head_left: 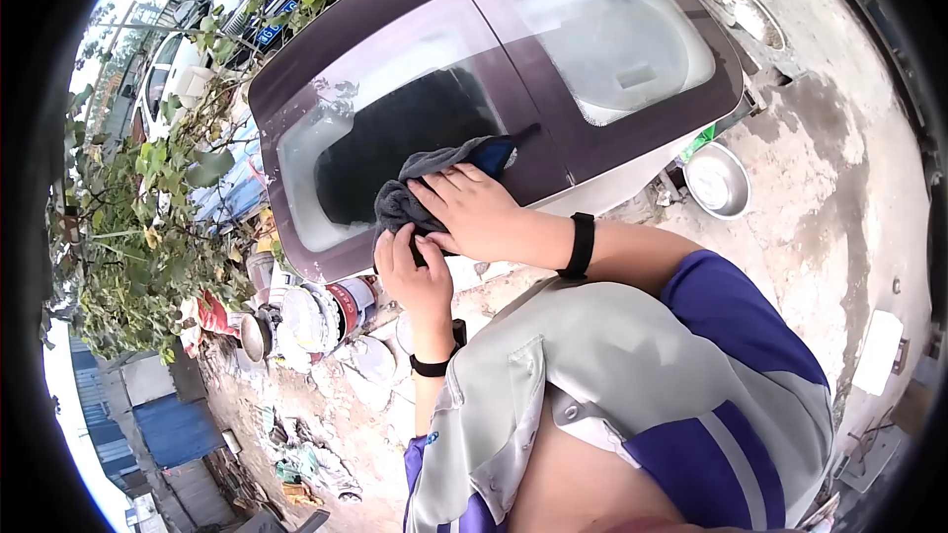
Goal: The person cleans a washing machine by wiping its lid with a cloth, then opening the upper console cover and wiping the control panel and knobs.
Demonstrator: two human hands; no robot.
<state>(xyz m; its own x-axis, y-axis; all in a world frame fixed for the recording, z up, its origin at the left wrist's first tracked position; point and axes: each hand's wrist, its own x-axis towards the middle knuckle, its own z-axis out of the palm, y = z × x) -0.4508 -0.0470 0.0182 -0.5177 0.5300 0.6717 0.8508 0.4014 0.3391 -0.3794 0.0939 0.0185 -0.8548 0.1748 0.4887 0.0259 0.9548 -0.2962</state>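
A bunched dark grey cloth (395,205) with a blue part lies on the dark maroon glass lid of a washing machine (541,123), near its front edge. My right hand (479,215) is on top of the cloth, its fingers bent over the folds. Just left of it and lower, my left hand (415,281) has its fingertips closed on the cloth's near edge. Both hands are close together, and the cloth's underside is hidden. Two clear windows show in the lid, the left one dark inside.
A metal basin (718,181) stands on the ground to the right of the machine. Buckets (308,321) and a round pan (255,338) are below left. Leafy vines (148,237) hang at the left. A water-filled tub (755,20) sits at upper right.
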